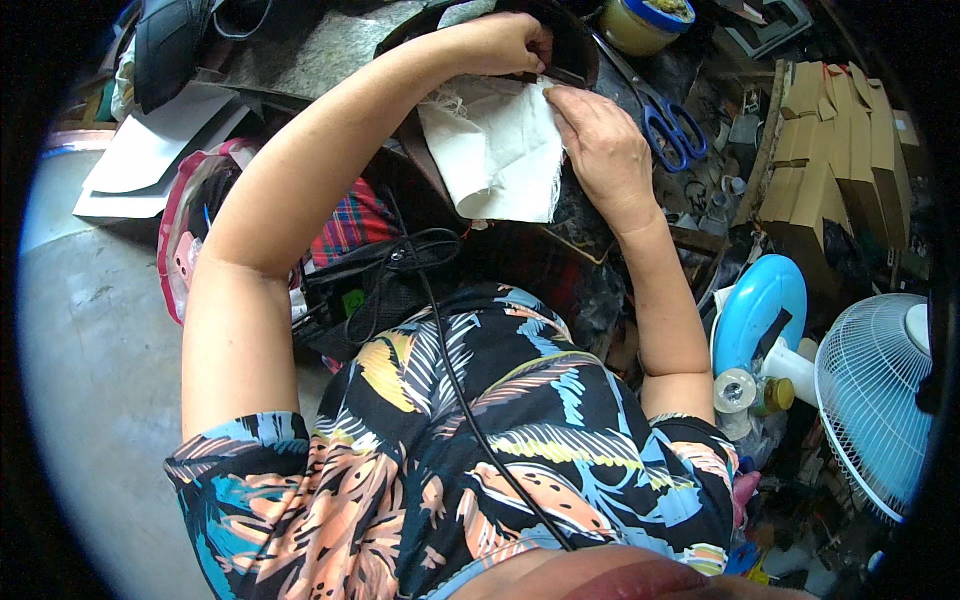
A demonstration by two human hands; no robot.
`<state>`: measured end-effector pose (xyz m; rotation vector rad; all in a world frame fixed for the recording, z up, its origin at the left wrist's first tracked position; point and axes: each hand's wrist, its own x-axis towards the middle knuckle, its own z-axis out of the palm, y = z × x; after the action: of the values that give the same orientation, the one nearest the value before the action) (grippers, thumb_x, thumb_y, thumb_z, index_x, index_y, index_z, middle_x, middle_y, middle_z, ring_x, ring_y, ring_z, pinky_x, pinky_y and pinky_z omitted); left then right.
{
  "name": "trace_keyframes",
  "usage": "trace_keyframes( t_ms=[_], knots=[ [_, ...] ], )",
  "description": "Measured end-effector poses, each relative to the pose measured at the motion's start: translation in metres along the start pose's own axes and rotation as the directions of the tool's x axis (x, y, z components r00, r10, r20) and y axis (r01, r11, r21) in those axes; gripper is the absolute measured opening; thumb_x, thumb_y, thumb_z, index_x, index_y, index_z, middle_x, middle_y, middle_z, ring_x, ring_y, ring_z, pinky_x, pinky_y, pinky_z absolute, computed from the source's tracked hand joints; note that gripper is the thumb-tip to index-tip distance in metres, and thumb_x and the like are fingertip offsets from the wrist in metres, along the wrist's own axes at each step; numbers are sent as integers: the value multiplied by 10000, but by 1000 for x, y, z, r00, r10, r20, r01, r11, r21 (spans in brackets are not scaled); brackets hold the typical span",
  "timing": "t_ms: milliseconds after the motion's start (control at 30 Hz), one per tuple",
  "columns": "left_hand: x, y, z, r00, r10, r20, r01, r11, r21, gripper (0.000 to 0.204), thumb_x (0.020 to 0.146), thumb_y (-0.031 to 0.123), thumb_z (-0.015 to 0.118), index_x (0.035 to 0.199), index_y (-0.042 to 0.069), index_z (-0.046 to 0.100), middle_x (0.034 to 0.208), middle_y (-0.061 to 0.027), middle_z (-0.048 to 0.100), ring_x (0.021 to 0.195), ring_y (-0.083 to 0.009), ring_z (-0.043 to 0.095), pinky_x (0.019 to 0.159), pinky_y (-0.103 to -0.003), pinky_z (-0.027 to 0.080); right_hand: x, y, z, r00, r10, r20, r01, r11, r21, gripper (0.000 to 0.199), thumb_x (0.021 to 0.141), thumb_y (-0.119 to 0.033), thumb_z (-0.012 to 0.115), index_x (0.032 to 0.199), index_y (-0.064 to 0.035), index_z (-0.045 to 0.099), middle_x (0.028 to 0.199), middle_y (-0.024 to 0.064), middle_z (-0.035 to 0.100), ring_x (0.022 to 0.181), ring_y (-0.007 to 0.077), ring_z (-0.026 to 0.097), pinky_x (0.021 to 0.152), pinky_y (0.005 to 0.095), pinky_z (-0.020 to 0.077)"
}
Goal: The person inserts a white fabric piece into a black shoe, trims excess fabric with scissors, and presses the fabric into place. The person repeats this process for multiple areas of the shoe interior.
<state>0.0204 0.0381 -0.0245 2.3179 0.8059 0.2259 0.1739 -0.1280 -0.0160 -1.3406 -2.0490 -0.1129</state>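
Note:
A white cloth (pixel 500 150) with frayed edges hangs in front of me over a dark brown curved piece (pixel 572 38). My right hand (pixel 605 155) pinches the upper right corner of the cloth between thumb and fingers. Just above the cloth's top edge, my left hand (pixel 510 45) is closed with its fingers curled down by the dark piece. What those fingers hold is hidden. Blue-handled scissors (pixel 672 132) lie right of my right hand, their blades pointing away from me.
A jar with a blue rim (pixel 645 25) stands at the far right of the worktop (pixel 300 55). White sheets (pixel 155 150) and a black shoe (pixel 170 50) are at the left. Folded cardboard (pixel 830 150) and a blue fan (pixel 875 390) stand right. A black cable (pixel 440 330) runs down my front.

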Motion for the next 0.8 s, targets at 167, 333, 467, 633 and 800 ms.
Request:
trace_keyframes(
  t_ms=[167, 333, 467, 633, 800],
  knots=[
    [-13, 7, -12, 991, 136, 7, -136, 987, 89, 219, 848, 159, 679, 1008, 16, 720, 932, -175, 727, 857, -294, 697, 807, -387, 543, 1, 0, 1, 998, -37, 47, 41, 996, -83, 313, 759, -86, 677, 1071, -106, 697, 1132, 31, 690, 1006, 213, 668, 874, 369, 523],
    [-10, 15, -6, 993, 89, -75, -81, 991, 111, 187, 843, 127, 681, 992, 21, 721, 909, -173, 724, 833, -292, 696, 785, -382, 547, 6, 1, -3, 985, -163, 52, 169, 968, -183, 310, 746, -90, 676, 1055, -118, 695, 1113, 14, 694, 1006, 173, 658, 818, 352, 512],
    [-17, 15, -7, 988, 134, -72, -129, 989, 76, 153, 834, 113, 691, 952, 17, 711, 870, -168, 717, 805, -284, 693, 745, -370, 549, 9, 0, -4, 980, -154, 126, 180, 954, -238, 286, 769, -99, 662, 1053, -121, 692, 1125, 7, 700, 984, 170, 661, 783, 344, 504],
    [-33, 22, -1, 962, 220, -160, -196, 969, 152, 151, 818, 89, 716, 949, 17, 696, 911, -159, 698, 853, -296, 688, 769, -376, 551, 6, -4, 1, 990, -139, 35, 143, 969, -201, 222, 807, -115, 650, 1026, -111, 688, 1020, 8, 706, 967, 190, 665, 821, 358, 510],
    [-43, 28, 5, 911, 279, -303, -211, 948, 238, 163, 829, 60, 714, 978, 15, 664, 1004, -129, 646, 896, -312, 671, 785, -382, 553, 0, 0, 1, 995, -104, -7, 103, 989, -105, 242, 789, -101, 680, 1031, -93, 679, 1022, 34, 694, 964, 233, 659, 880, 387, 501]
  ],
)
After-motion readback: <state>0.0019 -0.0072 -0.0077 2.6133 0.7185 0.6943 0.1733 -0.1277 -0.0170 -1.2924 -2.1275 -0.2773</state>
